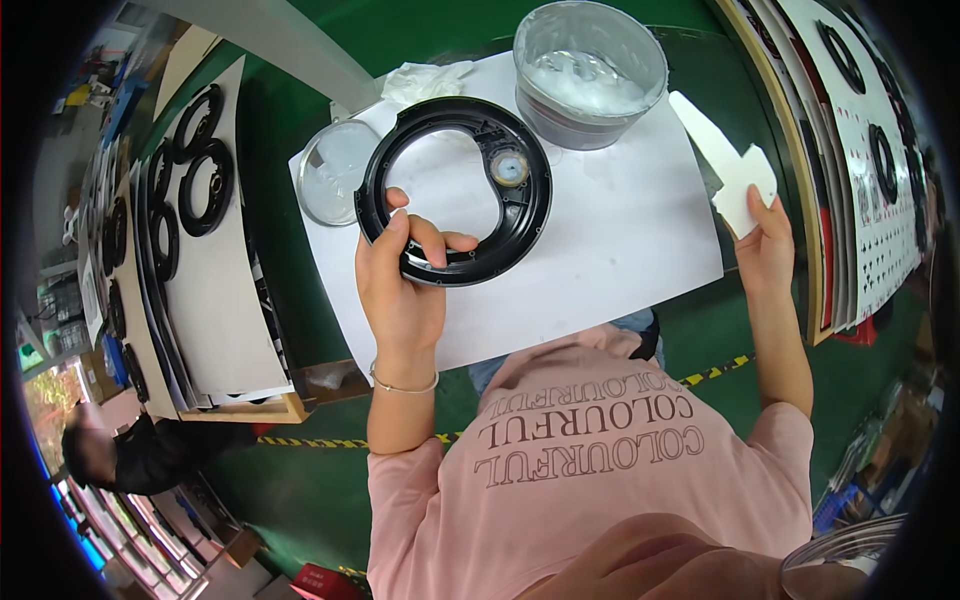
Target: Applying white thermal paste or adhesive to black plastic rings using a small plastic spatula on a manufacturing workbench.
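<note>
My left hand [403, 275] grips a black ring-shaped plastic housing [532, 215] by its lower left side, with fingers curled through the opening. Inside the housing's upper right part sits a small round pale piece [509, 168]. Out to the right, my right hand [768, 250] pinches a flat white card-like piece [740, 190] with an angled outline. Beyond the housing stands a translucent tub [578, 130] holding a whitish, jelly-like substance. A shallow clear round dish or lid [312, 185] lies left of the housing, partly hidden by it.
A white sheet [630, 230] covers the work surface, with a crumpled white tissue [428, 82] at its far edge. Stacked boards [215, 300] carrying black rings stand left; similar boards [850, 190] stand right. A grey post [290, 45] rises far left. Another person [150, 455] is at lower left.
</note>
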`<move>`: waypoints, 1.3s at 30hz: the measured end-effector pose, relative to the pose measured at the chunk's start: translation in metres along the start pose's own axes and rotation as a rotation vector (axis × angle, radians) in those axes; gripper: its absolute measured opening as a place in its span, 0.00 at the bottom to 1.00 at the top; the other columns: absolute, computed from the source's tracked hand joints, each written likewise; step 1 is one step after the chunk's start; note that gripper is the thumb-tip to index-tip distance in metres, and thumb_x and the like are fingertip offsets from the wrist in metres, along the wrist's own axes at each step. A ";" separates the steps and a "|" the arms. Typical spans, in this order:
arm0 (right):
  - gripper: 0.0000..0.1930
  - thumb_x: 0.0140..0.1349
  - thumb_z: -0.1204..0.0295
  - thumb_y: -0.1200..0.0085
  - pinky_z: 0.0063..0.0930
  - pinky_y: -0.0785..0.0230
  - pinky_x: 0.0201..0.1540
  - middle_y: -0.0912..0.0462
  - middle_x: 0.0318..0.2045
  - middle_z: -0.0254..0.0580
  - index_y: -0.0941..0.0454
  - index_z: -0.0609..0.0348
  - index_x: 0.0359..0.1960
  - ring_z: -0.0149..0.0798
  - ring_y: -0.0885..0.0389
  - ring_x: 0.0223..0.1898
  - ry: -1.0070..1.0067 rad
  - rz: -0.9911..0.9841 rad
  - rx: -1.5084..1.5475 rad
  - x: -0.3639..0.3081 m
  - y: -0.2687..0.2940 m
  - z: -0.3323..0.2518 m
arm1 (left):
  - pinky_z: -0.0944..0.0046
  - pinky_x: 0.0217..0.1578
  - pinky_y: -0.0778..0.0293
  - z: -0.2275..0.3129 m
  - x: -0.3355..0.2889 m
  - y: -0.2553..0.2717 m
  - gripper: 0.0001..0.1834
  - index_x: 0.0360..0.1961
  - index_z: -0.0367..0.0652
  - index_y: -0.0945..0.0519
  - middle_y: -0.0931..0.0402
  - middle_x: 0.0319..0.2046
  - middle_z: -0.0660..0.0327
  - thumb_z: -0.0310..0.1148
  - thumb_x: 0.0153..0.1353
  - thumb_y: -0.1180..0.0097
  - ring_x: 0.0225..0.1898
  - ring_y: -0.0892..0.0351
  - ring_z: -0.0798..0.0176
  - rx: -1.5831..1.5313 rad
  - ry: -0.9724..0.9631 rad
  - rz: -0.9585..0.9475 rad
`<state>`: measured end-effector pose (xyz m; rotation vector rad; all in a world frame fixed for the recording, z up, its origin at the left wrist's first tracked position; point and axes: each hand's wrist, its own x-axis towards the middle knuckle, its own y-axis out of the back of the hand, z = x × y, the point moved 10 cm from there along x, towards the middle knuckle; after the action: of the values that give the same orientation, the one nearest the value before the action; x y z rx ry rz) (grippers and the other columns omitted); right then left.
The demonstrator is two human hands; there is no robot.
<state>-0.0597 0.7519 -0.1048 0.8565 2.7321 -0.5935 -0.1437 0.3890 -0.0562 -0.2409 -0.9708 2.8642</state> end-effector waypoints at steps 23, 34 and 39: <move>0.11 0.48 0.82 0.52 0.34 0.30 0.43 0.23 0.37 0.51 0.25 0.65 0.36 0.48 0.24 0.41 1.665 -0.420 -1.444 -0.096 -0.082 -0.043 | 0.63 0.29 0.30 0.002 -0.006 0.003 0.10 0.42 0.40 0.37 0.34 0.13 0.60 0.31 0.61 0.66 0.22 0.25 0.55 -0.017 -0.007 0.034; 0.18 0.57 0.71 0.53 0.22 0.35 0.43 0.26 0.40 0.45 0.36 0.67 0.48 0.34 0.26 0.39 0.273 -0.141 -0.187 -0.018 -0.061 -0.051 | 0.61 0.30 0.28 0.005 -0.014 -0.007 0.10 0.42 0.38 0.39 0.34 0.13 0.58 0.31 0.60 0.64 0.22 0.25 0.53 0.109 -0.041 0.018; 0.16 0.57 0.74 0.55 0.28 0.35 0.46 0.27 0.40 0.48 0.36 0.69 0.46 0.39 0.25 0.40 0.511 -0.196 -0.376 -0.038 -0.065 -0.070 | 0.61 0.30 0.28 0.004 -0.013 -0.011 0.09 0.42 0.40 0.39 0.33 0.13 0.58 0.30 0.60 0.64 0.23 0.24 0.53 0.124 -0.037 -0.022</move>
<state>-0.0732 0.7148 -0.0098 0.7254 3.2513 0.1453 -0.1315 0.3933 -0.0449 -0.1654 -0.7930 2.9045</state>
